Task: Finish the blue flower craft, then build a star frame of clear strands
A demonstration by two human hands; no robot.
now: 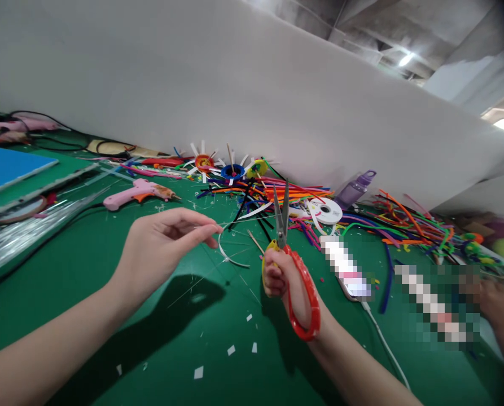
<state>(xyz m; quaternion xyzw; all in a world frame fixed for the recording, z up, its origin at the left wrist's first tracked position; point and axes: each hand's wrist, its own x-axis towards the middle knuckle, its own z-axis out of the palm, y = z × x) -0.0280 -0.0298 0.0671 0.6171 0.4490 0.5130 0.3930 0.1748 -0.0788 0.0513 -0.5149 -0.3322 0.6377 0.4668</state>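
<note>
My left hand [171, 239] is closed, thumb and fingertips pinched on one end of a thin white strip [224, 254]. The strip hangs in a curve above the green table [158, 355], and fine clear strands show around it. In my right hand [279, 276] is a pair of scissors [306, 304] with red and yellow handles. Their blades point up and stand slightly apart, to the right of the strip, with nothing visible between them.
A pink glue gun [135, 194] lies at left. Behind are flower-like pieces [232, 171], colourful pipe cleaners [306, 194], a white ribbon spool [328, 211] and a purple bottle [353, 190]. A phone [347, 270] with a cable lies right, near another person's hand [497, 304].
</note>
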